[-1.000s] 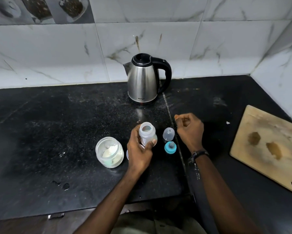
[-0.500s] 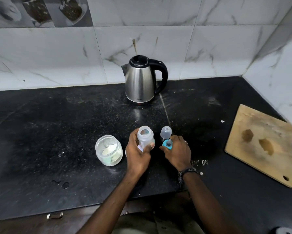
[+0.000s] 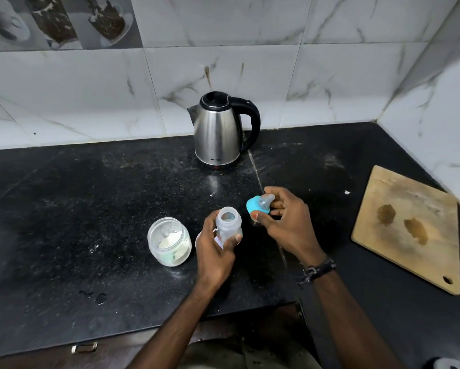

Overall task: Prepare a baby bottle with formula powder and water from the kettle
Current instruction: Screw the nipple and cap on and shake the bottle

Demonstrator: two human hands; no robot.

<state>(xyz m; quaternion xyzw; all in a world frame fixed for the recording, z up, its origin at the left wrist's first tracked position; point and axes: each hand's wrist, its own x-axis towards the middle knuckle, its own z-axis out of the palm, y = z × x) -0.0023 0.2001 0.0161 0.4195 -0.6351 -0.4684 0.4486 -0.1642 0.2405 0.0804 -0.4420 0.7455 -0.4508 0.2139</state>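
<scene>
- One black stone countertop (image 3: 64,222) runs under everything, speckled with pale dust and split by a seam that passes from the kettle toward the right wrist; white marble-look wall tiles (image 3: 316,83) rise behind it and on the right.
- A wooden cutting board (image 3: 410,230) lies flat at the right edge of the counter, well apart from the hands, with two dark stains on its face and a hanging hole at its near corner.
- A stainless-steel kettle (image 3: 218,131) with black lid and handle stands upright at the back of the counter near the wall, spout to the left, handle to the right; a small dark brand mark sits low on its body, too small to read.
- A clear jar (image 3: 169,241) of pale formula powder stands open on the counter just left of the left hand; powder clings to its inner wall.
- The left hand (image 3: 214,255) is wrapped around a translucent baby bottle (image 3: 228,223), thumb on the right side, fingers curled behind; the bottle is upright, its mouth open, in front of the kettle and beside the jar. Whether its base touches the counter cannot be told.
- The right hand (image 3: 287,222) pinches a teal collar with teat (image 3: 259,204) between thumb and fingers, tilted on its side, teat pointing right, just right of and above the bottle's mouth and apart from it.
- A dark braided band (image 3: 318,270) circles the right wrist.
</scene>
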